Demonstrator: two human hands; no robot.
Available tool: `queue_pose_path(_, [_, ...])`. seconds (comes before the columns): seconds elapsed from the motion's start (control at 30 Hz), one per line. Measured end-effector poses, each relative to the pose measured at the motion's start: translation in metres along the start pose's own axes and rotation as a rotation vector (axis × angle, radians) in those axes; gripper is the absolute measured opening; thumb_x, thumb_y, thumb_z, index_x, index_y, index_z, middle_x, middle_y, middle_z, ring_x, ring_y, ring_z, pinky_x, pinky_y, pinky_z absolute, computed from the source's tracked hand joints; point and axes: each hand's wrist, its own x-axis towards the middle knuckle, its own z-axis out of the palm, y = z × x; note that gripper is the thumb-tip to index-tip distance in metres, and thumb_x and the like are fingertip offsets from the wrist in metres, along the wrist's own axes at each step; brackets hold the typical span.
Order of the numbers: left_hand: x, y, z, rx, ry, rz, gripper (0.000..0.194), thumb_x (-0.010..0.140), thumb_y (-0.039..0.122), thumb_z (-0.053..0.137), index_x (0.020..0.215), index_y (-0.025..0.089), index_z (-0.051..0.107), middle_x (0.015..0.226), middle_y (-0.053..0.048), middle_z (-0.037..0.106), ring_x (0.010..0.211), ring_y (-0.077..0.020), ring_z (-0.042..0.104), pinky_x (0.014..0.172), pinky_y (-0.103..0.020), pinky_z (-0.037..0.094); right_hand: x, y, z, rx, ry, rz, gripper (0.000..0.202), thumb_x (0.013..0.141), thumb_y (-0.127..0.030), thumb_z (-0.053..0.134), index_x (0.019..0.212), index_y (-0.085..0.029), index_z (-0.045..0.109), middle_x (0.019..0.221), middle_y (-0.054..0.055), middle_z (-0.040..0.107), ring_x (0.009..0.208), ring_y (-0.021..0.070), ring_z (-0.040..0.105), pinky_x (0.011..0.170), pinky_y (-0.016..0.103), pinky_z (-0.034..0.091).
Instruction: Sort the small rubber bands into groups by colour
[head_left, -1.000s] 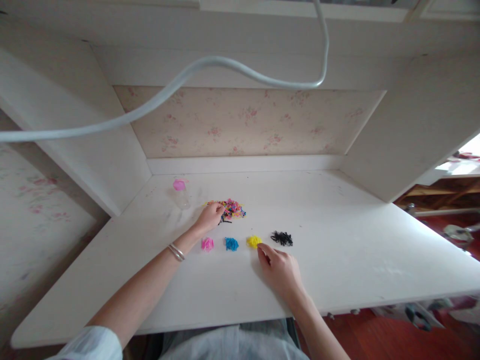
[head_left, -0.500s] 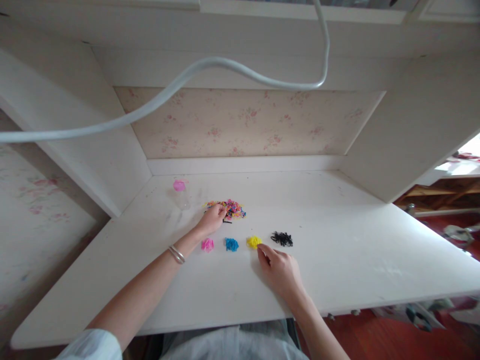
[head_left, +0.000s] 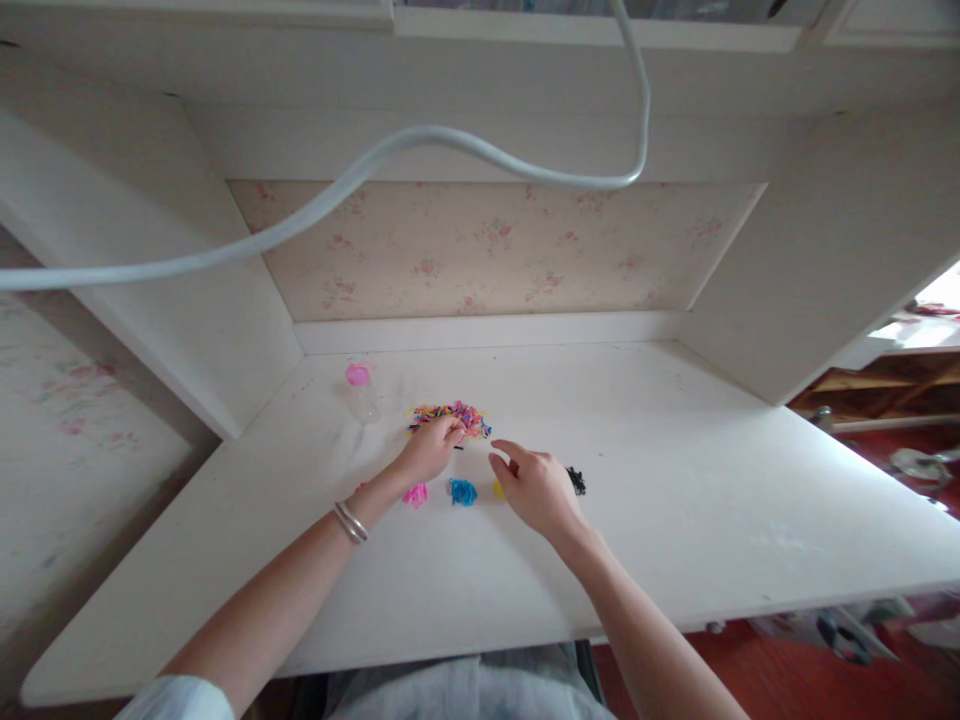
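Note:
A mixed heap of small multicoloured rubber bands (head_left: 465, 412) lies mid-desk. My left hand (head_left: 431, 450) is at its near edge, thumb and fingertips pinched together; whatever they hold is too small to make out. My right hand (head_left: 538, 492) hovers to the right of the heap, thumb and index finger apart with nothing visible between them. In a row nearer me are sorted piles: pink bands (head_left: 415, 495), blue bands (head_left: 463, 491), yellow bands (head_left: 499, 490) and black bands (head_left: 577, 481). My right hand covers most of the yellow and part of the black. A bit of red shows beside my left wrist.
A clear container (head_left: 365, 404) with a pink end lies at the back left of the white desk (head_left: 675, 500). A thick white cable (head_left: 427, 135) hangs across the upper view. Side panels and a papered back wall enclose the desk.
My right hand has moved from the yellow pile up and left toward the mixed heap, its fingers spreading. My left hand has shifted slightly right along the heap's edge.

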Motion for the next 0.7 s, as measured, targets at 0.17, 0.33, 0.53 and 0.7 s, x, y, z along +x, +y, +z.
queue_pose_path(0.17, [-0.006, 0.008, -0.001, -0.023, -0.022, 0.068, 0.028, 0.090, 0.032, 0.039, 0.095, 0.017, 0.062, 0.093, -0.005, 0.068, 0.086, -0.0165, 0.061, 0.075, -0.027, 0.045, 0.030, -0.007, 0.006, -0.042, -0.084, -0.005, 0.034, 0.090, -0.043, 0.040, 0.116, -0.036, 0.061, 0.075, 0.002, 0.070, 0.067, 0.0168, 0.064, 0.055, 0.022, 0.033])
queue_pose_path(0.33, [-0.011, 0.008, -0.003, -0.053, -0.040, 0.099, 0.027, 0.091, 0.034, 0.041, 0.096, 0.018, 0.062, 0.094, -0.004, 0.068, 0.087, -0.0156, 0.061, 0.075, -0.026, 0.045, 0.034, -0.005, 0.012, 0.040, -0.072, -0.083, 0.031, 0.090, -0.043, 0.040, 0.105, -0.035, 0.066, 0.073, 0.000, 0.070, 0.068, 0.0152, 0.064, 0.058, 0.021, 0.035])
queue_pose_path(0.53, [-0.014, 0.005, -0.002, -0.091, -0.064, 0.105, 0.030, 0.091, 0.037, 0.039, 0.098, 0.018, 0.061, 0.097, -0.004, 0.068, 0.089, -0.0159, 0.061, 0.078, -0.026, 0.045, 0.026, -0.001, 0.016, 0.181, -0.029, -0.071, 0.031, 0.089, -0.039, 0.042, 0.092, -0.029, 0.071, 0.067, -0.002, 0.068, 0.057, 0.0113, 0.057, 0.055, 0.019, 0.034])
queue_pose_path(0.7, [-0.014, 0.005, 0.001, -0.097, -0.065, 0.103, 0.036, 0.091, 0.042, 0.036, 0.096, 0.016, 0.061, 0.092, -0.004, 0.067, 0.084, -0.0169, 0.060, 0.072, -0.026, 0.045, 0.021, -0.001, 0.018, 0.298, -0.020, 0.000, 0.032, 0.087, -0.038, 0.042, 0.083, -0.024, 0.070, 0.054, -0.003, 0.060, 0.049, 0.0104, 0.051, 0.048, 0.019, 0.029])
